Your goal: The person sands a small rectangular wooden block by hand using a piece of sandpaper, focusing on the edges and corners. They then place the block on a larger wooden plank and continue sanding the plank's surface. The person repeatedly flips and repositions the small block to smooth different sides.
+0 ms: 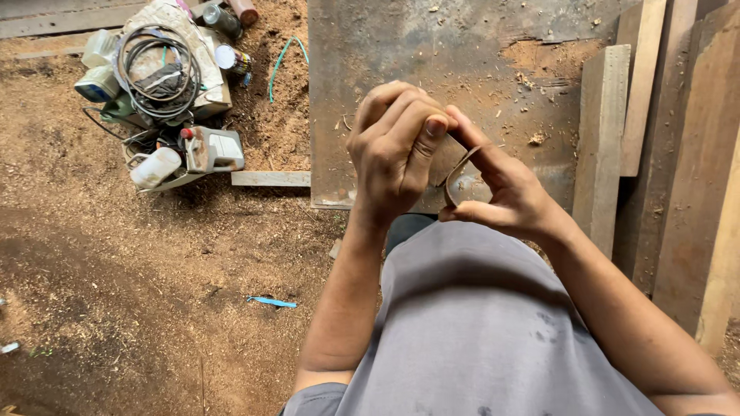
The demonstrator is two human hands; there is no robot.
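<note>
Both my hands are raised together in front of my chest, over the near edge of a grey work surface (432, 54). My left hand (397, 150) is curled into a fist around a small flat brownish piece (449, 158), thumb pressed along its top. My right hand (501, 189) pinches a thin curved brown strip (456, 173) between finger and thumb, right against that piece. Most of the held piece is hidden by my left fingers.
Wooden planks (605, 139) lean along the right. The ground is covered in sawdust (116, 262). At upper left lies a heap of tools with a coiled cable (158, 73), cans and a power tool (212, 150). A blue scrap (271, 302) lies on the ground.
</note>
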